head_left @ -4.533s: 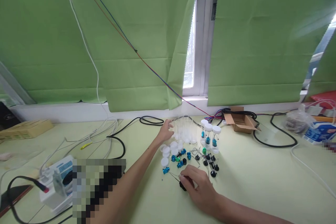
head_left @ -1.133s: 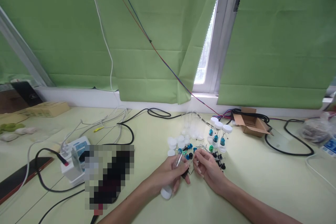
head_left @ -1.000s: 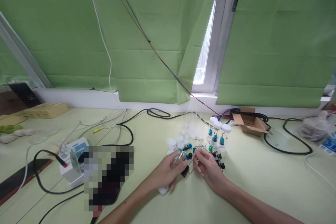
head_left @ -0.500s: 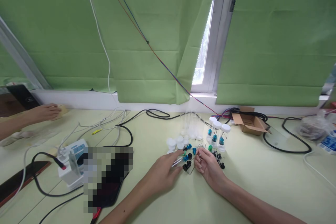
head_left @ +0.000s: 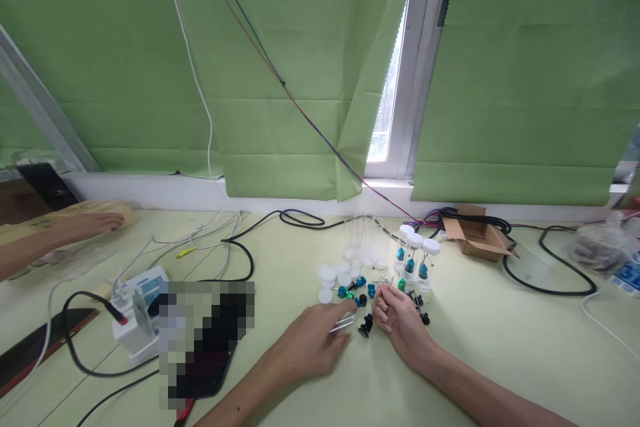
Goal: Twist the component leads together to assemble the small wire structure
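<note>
Well in from the desk's far edge point(head_left: 300, 212), the left hand point(head_left: 316, 339) grips a clear tube point(head_left: 343, 325) between thumb and fingers; the right hand point(head_left: 400, 323) curls, contents unclear.

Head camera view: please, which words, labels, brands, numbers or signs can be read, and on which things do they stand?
None can be read.
White socket block: blue-white label, too small.
Blue-and-white pack, right edge: markings blurred.
Black case, far left: pale mark, too small.

Capped tubes point(head_left: 411, 260) between box point(head_left: 479, 248) and loose caps point(head_left: 328, 276); power strip point(head_left: 134, 337) further left.
</note>
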Tool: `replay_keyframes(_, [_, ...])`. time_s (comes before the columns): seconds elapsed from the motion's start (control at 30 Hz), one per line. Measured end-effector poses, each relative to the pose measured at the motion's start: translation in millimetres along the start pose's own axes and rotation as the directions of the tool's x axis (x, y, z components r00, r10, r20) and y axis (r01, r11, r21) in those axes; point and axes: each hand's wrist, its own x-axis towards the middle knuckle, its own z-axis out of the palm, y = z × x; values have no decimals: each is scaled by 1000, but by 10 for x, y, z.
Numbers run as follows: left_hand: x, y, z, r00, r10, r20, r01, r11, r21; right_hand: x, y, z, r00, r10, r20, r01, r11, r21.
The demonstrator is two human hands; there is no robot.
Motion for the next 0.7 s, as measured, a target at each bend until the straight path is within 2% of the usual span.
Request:
replay_keyframes(0.23, [-16, 27, -11, 999, 40, 37, -41, 999, 33, 5, -4, -4, 1000, -2, 0, 2, 1000, 23])
replay_keyframes(0.4, [-10, 59, -14, 999, -3, 47, 2, 1000, 12, 10, 16, -11, 1000, -20, 1, 20, 1000, 21])
replay_keyframes(0.7, [-5, 57, 3, 998, -60, -14, 61, 997, 44, 10, 20, -32, 999, -39, 10, 39, 999, 7])
